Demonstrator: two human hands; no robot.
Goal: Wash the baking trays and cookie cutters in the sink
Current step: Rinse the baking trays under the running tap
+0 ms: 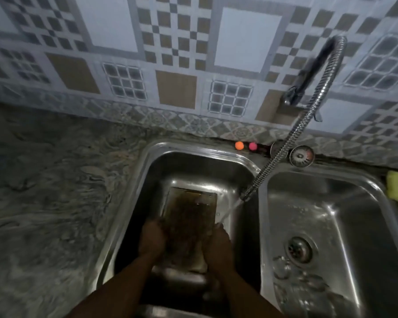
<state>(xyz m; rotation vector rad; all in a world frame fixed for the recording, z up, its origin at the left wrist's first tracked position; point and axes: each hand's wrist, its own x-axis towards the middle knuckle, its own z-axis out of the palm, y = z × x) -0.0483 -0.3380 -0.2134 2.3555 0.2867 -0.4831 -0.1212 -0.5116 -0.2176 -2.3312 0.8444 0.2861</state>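
Tap hose slants down over the ridge between two basins, its nozzle and water stream barring the right side of the left basin. Left of the hose, a baking tray covers most of that basin's floor, the left hand and right hand crowding its near end. Right of the hose, the right basin stands open around its drain. Far left of the hose, the stone desk offers broad flat room.

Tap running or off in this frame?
On. A thin stream of water leaves the hose nozzle and falls toward the right hand at the edge of the baking tray in the left basin.
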